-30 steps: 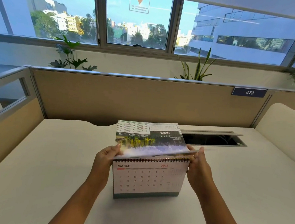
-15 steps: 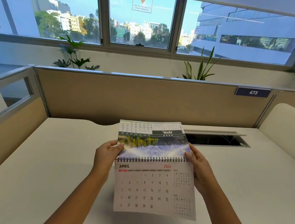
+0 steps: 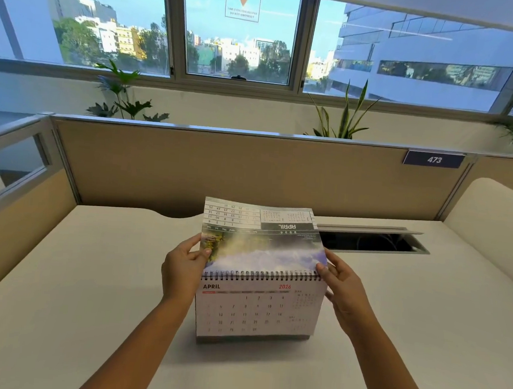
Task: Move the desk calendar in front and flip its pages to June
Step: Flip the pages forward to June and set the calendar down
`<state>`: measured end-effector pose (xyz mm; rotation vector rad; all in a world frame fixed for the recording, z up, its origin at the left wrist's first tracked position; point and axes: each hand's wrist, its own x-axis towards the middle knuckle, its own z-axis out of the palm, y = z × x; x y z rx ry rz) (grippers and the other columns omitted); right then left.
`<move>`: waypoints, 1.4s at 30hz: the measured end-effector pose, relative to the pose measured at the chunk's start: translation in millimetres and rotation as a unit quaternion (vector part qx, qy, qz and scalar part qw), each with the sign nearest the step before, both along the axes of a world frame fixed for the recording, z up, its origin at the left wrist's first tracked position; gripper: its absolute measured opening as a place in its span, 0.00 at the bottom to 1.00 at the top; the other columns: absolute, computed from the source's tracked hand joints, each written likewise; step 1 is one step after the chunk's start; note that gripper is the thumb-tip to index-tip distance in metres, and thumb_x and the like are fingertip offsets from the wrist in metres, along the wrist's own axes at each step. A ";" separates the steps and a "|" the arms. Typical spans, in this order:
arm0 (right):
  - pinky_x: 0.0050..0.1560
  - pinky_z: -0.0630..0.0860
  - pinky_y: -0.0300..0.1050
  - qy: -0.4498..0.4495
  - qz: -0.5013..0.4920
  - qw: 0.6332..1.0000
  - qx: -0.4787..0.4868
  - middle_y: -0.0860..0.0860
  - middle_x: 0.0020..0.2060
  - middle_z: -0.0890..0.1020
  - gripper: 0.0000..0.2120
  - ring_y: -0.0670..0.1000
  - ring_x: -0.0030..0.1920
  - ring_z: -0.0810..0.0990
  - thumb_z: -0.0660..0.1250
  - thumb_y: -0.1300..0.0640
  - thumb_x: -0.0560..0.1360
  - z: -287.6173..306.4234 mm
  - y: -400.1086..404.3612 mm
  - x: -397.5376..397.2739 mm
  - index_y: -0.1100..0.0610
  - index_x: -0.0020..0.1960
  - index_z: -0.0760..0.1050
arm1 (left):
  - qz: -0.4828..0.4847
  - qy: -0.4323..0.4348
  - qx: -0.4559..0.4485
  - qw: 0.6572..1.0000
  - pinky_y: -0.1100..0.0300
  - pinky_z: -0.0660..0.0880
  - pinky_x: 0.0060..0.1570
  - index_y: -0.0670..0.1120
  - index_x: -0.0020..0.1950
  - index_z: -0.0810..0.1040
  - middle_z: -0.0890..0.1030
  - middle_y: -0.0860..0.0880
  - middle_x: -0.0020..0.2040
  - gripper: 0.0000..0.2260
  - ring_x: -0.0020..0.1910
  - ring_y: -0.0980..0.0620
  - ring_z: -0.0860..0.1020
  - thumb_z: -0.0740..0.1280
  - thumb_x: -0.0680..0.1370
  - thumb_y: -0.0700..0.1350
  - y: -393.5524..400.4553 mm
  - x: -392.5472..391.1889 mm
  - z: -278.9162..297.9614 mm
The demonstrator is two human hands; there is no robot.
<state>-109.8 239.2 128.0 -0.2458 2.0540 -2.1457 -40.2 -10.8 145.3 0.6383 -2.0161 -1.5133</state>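
Observation:
A spiral-bound desk calendar stands on the white desk straight in front of me, its front page reading APRIL 2026. A flipped page with a landscape photo and an upside-down APRIL grid is raised over the wire binding, tilted away from me. My left hand pinches that page's left edge by the binding. My right hand grips the right edge of the page and the calendar's right side.
A beige partition with a "473" plate closes the desk's far side. An open cable slot lies behind the calendar on the right. A cream chair back stands at the right; a glass side panel stands at the left.
The March page went over the binding, leaving April in front. The April sheet that hung loose toward me half a second ago now lies flat against the stand. Both hands kept their hold.

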 end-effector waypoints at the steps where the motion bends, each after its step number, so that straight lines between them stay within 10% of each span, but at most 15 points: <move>1: 0.33 0.79 0.36 -0.001 -0.001 1.000 0.001 0.48 0.50 0.82 0.20 0.45 0.43 0.83 0.63 0.57 0.75 1.3 -0.3 0.6 0.50 0.66 0.67 | -0.003 0.009 -0.002 1.000 0.56 0.78 0.35 0.47 0.62 0.72 0.82 0.38 0.50 0.16 0.41 0.44 0.81 0.65 0.74 0.40 1.1 -0.1 0.6; 6: 0.35 0.79 0.38 -0.008 -0.017 1.000 -0.003 0.49 0.48 0.83 0.17 0.47 0.44 0.83 0.63 0.55 0.74 1.6 -1.2 1.3 0.48 0.63 0.68 | -0.028 0.032 0.025 0.999 0.53 0.79 0.35 0.49 0.63 0.70 0.81 0.42 0.47 0.17 0.41 0.45 0.80 0.63 0.75 0.39 1.4 1.6 0.1; 10: 0.56 0.72 0.52 -0.035 -0.041 0.998 -0.013 0.51 0.52 0.83 0.16 0.54 0.56 0.78 0.54 0.42 0.76 -2.1 -3.7 0.4 0.46 0.56 0.75 | -0.050 0.045 0.057 0.996 0.68 0.75 0.23 0.47 0.50 0.73 0.81 0.44 0.43 0.06 0.38 0.47 0.79 0.60 0.77 0.46 3.4 4.1 1.5; 15: 0.62 0.65 0.57 -0.107 -0.035 0.989 -0.093 0.51 0.59 0.78 0.30 0.56 0.59 0.74 0.41 0.35 0.74 -4.3 -4.7 -0.3 0.47 0.66 0.67 | -0.056 0.057 0.138 0.987 0.61 0.75 0.34 0.52 0.39 0.76 0.80 0.47 0.38 0.20 0.38 0.48 0.79 0.49 0.75 0.59 6.4 9.1 7.4; 24: 0.57 0.70 0.55 -0.137 -0.014 0.976 -0.170 0.52 0.59 0.77 0.32 0.57 0.58 0.75 0.40 0.34 0.74 -0.4 0.5 -4.4 0.50 0.67 0.66 | -0.117 0.043 0.151 0.981 0.62 0.77 0.29 0.44 0.37 0.76 0.82 0.48 0.29 0.15 0.34 0.44 0.81 0.56 0.78 0.49 0.7 13.4 6.1; 28: 0.37 0.82 0.49 -0.139 -0.009 0.962 -0.234 0.51 0.44 0.86 0.33 0.53 0.43 0.85 0.61 0.28 0.62 3.3 2.0 -9.2 0.52 0.54 0.77 | -0.092 0.034 0.167 0.981 0.64 0.73 0.25 0.42 0.28 0.70 0.75 0.41 0.31 0.18 0.30 0.45 0.79 0.59 0.77 0.46 -0.1 14.9 2.6; 34: 0.48 0.75 0.52 -0.114 -0.001 0.977 -0.178 0.53 0.53 0.82 0.21 0.57 0.53 0.80 0.53 0.43 0.76 -2.3 -0.1 0.5 0.51 0.62 0.71 | -0.072 0.060 0.166 0.982 0.58 0.75 0.31 0.46 0.45 0.73 0.78 0.42 0.43 0.03 0.39 0.44 0.78 0.60 0.77 0.42 -0.6 15.3 -6.1; 42: 0.47 0.76 0.51 -0.061 -0.015 0.995 -0.083 0.52 0.52 0.83 0.15 0.54 0.53 0.80 0.52 0.46 0.78 -1.4 -5.8 0.3 0.45 0.58 0.74 | -0.038 0.022 0.084 0.996 0.66 0.76 0.26 0.46 0.59 0.71 0.77 0.46 0.47 0.13 0.37 0.55 0.77 0.62 0.75 0.46 0.6 8.8 1.1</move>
